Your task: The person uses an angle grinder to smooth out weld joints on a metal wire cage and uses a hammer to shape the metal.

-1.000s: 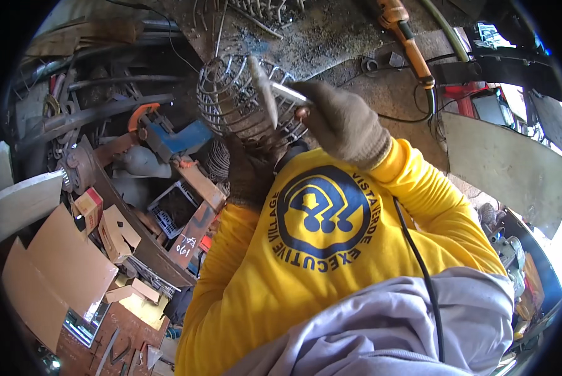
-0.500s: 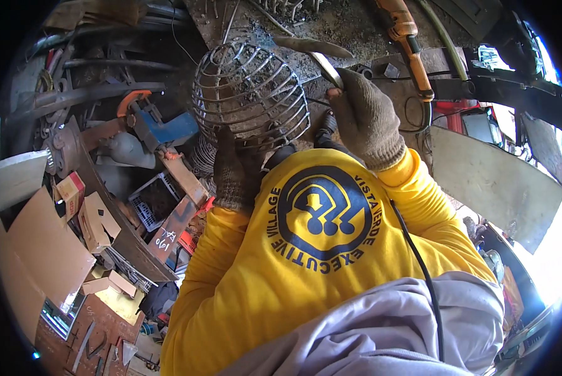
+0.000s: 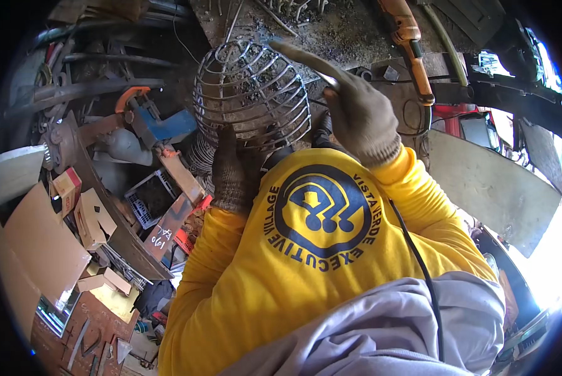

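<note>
Item: domed wire cage point(image 3: 251, 94), now raised nearer the chest than a second ago, so work on it continues. Left hand point(image 3: 232, 172), gloved, is clamped on its lower rim. Right hand point(image 3: 359, 119), gloved, is closed around a grey tool point(image 3: 303, 59) laid over the top wires. Left side: tan cardboard boxes point(image 3: 83, 210), flattened brown cardboard point(image 3: 40, 244).

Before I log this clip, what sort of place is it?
Most likely a metalworking or welding workshop: a round wire cage held by gloved hands, an orange power tool on a gritty bench, and scrap metal bars alongside.
</note>
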Demonstrator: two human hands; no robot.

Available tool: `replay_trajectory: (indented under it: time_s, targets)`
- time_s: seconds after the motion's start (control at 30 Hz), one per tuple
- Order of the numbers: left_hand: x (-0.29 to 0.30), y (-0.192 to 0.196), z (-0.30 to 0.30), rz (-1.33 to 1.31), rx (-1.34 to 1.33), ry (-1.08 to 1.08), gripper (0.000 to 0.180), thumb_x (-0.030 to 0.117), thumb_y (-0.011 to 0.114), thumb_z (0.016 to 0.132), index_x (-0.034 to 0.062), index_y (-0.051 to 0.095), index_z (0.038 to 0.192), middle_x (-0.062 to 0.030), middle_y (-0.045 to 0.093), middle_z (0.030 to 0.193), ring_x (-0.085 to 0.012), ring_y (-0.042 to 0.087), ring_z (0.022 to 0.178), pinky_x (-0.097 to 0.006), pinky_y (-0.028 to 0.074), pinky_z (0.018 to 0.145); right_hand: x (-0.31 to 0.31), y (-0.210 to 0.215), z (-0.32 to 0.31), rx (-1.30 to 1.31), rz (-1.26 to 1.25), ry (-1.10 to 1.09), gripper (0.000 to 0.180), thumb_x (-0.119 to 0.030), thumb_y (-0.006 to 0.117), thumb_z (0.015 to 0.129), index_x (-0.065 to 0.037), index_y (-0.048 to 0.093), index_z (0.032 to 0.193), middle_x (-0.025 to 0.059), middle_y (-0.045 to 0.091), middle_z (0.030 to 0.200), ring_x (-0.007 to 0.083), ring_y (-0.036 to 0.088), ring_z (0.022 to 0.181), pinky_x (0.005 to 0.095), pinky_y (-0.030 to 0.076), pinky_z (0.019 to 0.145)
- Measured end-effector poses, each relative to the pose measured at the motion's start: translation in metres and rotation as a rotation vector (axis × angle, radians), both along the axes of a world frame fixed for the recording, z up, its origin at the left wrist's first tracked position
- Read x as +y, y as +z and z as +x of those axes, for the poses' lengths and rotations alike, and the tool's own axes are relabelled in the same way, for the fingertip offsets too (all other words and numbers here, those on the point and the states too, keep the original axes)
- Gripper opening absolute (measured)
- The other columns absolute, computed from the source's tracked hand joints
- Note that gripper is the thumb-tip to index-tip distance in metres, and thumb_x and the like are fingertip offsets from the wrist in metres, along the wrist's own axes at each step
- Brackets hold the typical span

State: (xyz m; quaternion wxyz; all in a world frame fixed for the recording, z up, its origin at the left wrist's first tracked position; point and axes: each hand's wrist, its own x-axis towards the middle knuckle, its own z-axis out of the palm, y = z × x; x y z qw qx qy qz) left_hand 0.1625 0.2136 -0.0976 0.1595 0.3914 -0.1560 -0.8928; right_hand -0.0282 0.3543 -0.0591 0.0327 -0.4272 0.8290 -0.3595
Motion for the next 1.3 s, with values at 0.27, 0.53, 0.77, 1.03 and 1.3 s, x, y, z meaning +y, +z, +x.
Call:
replay_trajectory:
  time_s: [0.27,0.53,0.77,1.03,1.3]
  targets:
    - [0.004,0.0,-0.001,-0.08,-0.201,0.041,0.06,0.044,0.055,0.1,0.0038,0.044,0.143,-0.0182,0.056,0.137,-0.0347,0.059,0.12,-0.049,0.048,0.103,-0.001,0.023,0.0,-0.016,-0.145,-0.034,0.022,-0.012,0.063,0.094,-0.002,0.062,0.114,0.0198,0.066,0.092,0.0402,0.066,0.085,0.0408,0.053,0.071]
    - [0.003,-0.007,0.01,-0.005,0.018,-0.09,0.056,0.04,0.057,0.1,0.0042,0.046,0.141,-0.0167,0.058,0.134,-0.0325,0.058,0.12,-0.051,0.047,0.105,0.004,0.003,-0.001,-0.045,-0.072,-0.057,0.028,-0.017,0.062,0.094,-0.008,0.06,0.12,0.0154,0.067,0.081,0.0383,0.067,0.075,0.0444,0.054,0.066]
    - [0.001,-0.008,0.004,-0.007,-0.114,0.045,0.056,0.04,0.059,0.099,0.0051,0.046,0.141,-0.0161,0.058,0.134,-0.0317,0.059,0.12,-0.049,0.047,0.105,0.004,-0.007,-0.003,-0.066,0.237,-0.02,0.031,-0.019,0.062,0.094,-0.008,0.06,0.123,0.0187,0.068,0.087,0.0387,0.068,0.08,0.0451,0.055,0.068]
    - [0.004,0.003,-0.002,-0.036,-0.068,0.035,0.055,0.042,0.055,0.101,0.005,0.047,0.141,-0.018,0.058,0.134,-0.0317,0.059,0.119,-0.047,0.048,0.103,-0.001,-0.009,-0.002,-0.075,0.109,0.034,0.029,-0.02,0.061,0.095,-0.008,0.06,0.122,0.0188,0.068,0.085,0.0387,0.068,0.076,0.0457,0.054,0.066]
    - [-0.001,-0.017,0.013,-0.098,-0.2,-0.084,0.055,0.044,0.055,0.101,0.004,0.049,0.139,-0.0163,0.06,0.132,-0.03,0.062,0.114,-0.044,0.051,0.098,0.001,0.003,0.003,-0.099,-0.059,0.041,0.028,-0.019,0.06,0.096,-0.006,0.06,0.121,0.0199,0.068,0.091,0.04,0.067,0.079,0.0446,0.054,0.069]
